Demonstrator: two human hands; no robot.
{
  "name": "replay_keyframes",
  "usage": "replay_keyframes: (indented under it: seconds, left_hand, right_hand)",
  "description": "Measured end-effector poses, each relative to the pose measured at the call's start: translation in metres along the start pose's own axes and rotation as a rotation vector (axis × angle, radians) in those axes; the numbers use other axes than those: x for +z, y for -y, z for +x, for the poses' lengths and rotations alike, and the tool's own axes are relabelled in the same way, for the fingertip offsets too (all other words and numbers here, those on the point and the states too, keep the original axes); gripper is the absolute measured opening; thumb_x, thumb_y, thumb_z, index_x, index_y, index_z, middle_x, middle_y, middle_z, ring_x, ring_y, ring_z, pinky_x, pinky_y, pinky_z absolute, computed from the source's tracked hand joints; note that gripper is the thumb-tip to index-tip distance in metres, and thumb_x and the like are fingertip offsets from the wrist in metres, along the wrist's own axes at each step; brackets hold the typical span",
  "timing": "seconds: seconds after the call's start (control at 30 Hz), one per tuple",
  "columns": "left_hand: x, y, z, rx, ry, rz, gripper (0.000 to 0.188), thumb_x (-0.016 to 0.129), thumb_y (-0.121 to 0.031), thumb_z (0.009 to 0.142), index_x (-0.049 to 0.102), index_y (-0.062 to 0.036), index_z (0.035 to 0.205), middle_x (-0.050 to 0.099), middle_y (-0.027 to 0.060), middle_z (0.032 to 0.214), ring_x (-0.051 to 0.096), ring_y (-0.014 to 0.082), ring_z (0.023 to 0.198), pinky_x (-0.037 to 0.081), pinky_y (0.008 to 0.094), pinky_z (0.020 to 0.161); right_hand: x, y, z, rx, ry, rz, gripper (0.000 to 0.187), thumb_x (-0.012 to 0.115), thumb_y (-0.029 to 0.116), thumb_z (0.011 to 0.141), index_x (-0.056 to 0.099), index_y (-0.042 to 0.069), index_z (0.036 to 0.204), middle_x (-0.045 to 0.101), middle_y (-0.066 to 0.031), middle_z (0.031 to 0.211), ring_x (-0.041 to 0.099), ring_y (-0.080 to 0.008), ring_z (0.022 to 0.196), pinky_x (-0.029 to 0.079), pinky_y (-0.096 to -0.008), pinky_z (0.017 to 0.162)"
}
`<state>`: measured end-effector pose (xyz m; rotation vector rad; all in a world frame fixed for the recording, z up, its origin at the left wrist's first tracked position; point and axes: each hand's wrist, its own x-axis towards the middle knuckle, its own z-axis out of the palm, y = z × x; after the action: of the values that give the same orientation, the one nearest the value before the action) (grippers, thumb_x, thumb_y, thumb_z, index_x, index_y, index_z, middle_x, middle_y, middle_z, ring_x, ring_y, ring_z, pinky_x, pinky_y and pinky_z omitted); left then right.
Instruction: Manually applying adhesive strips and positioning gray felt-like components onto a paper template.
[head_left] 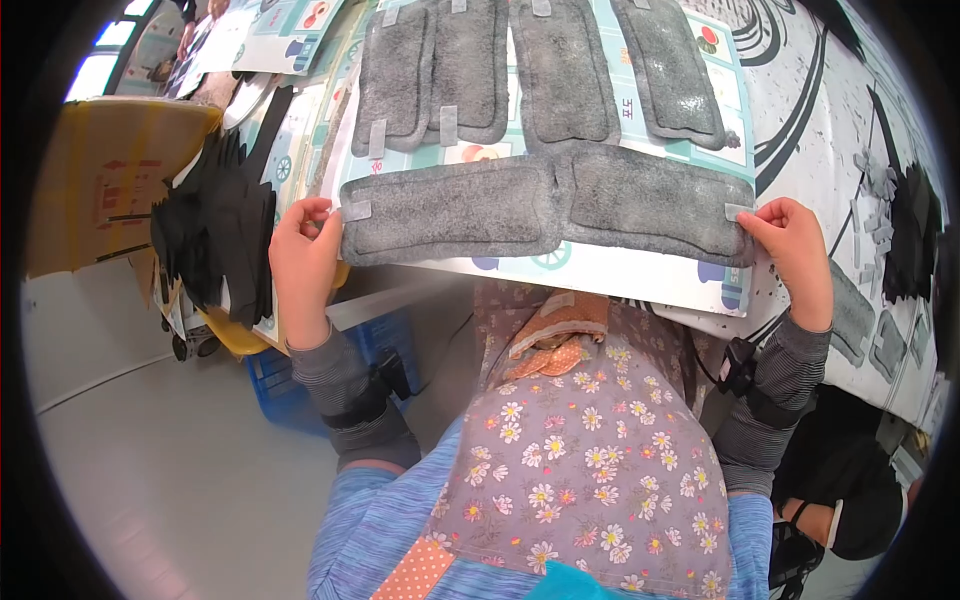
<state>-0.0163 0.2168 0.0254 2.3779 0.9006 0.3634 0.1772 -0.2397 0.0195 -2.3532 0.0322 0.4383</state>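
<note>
Two grey fuzzy pads lie end to end across the near edge of a printed board point(640, 266). At the outer end of the left pad point(450, 212), my left hand point(305, 250) is closed, thumb and fingertips pinching beside a small pale tab point(356, 211). My right hand point(795, 245) pinches the outer end of the right pad point(655, 205), where another pale tab point(737, 212) sits under the fingertips. Beyond them, several similar pads point(565, 75) lie lengthwise, most with pale tabs at their ends.
Black fabric strips point(225, 215) are heaped left of the board, near a yellow carton point(110, 185). Small grey pieces point(870, 220), more black strips point(912, 230) and further pads point(850, 315) lie on the right of the table. A blue crate point(285, 385) stands below.
</note>
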Motion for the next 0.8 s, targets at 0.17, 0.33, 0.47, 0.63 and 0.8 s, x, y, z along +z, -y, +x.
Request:
replay_keyframes:
  seconds: [0.17, 0.33, 0.47, 0.63, 0.8]
  left_hand:
    - [-0.001, -0.001, 0.004, -0.084, 0.102, -0.020, 0.020, 0.066, -0.013, 0.085, 0.068, 0.0040, 0.097, 0.059, -0.0023, 0.075, 0.047, 0.0040, 0.066, 0.039, 0.0209, 0.058]
    - [0.002, 0.007, 0.012, -0.092, 0.191, -0.014, 0.020, 0.066, -0.016, 0.085, 0.067, 0.0032, 0.092, 0.059, -0.0030, 0.073, 0.047, 0.0035, 0.062, 0.038, 0.0213, 0.054]
    - [0.004, 0.009, 0.011, -0.137, 0.229, -0.009, 0.020, 0.066, -0.017, 0.086, 0.066, 0.0027, 0.088, 0.058, -0.0033, 0.071, 0.046, 0.0031, 0.059, 0.036, 0.0216, 0.051]
    - [0.007, 0.007, 0.006, -0.090, 0.173, -0.034, 0.019, 0.066, -0.016, 0.086, 0.066, 0.0034, 0.089, 0.058, -0.0032, 0.072, 0.048, 0.0029, 0.061, 0.037, 0.0206, 0.053]
    - [0.004, 0.005, 0.010, -0.091, 0.235, -0.065, 0.020, 0.067, -0.011, 0.083, 0.066, 0.0075, 0.091, 0.065, 0.0042, 0.077, 0.057, 0.0086, 0.070, 0.046, 0.0243, 0.065]
  right_hand:
    - [0.000, 0.001, 0.001, 0.001, 0.012, -0.047, 0.026, 0.077, 0.020, 0.080, 0.062, -0.001, 0.077, 0.055, 0.0010, 0.064, 0.047, -0.0063, 0.056, 0.036, -0.0239, 0.050]
    - [-0.003, -0.002, 0.003, 0.028, 0.058, -0.022, 0.027, 0.076, 0.021, 0.081, 0.061, 0.000, 0.074, 0.055, 0.0011, 0.063, 0.046, -0.0065, 0.055, 0.036, -0.0241, 0.049]
    - [-0.002, -0.008, 0.004, 0.034, 0.080, 0.057, 0.026, 0.075, 0.021, 0.082, 0.061, 0.001, 0.074, 0.053, 0.0033, 0.063, 0.043, -0.0053, 0.055, 0.034, -0.0228, 0.050]
    - [-0.001, -0.012, 0.002, 0.031, 0.092, 0.155, 0.024, 0.074, 0.021, 0.083, 0.062, 0.002, 0.076, 0.052, 0.0052, 0.065, 0.042, -0.0039, 0.057, 0.032, -0.0210, 0.051]
    - [0.002, -0.012, -0.003, 0.013, 0.027, 0.204, 0.023, 0.074, 0.021, 0.084, 0.063, 0.002, 0.078, 0.054, 0.0047, 0.068, 0.043, -0.0037, 0.060, 0.033, -0.0201, 0.053]
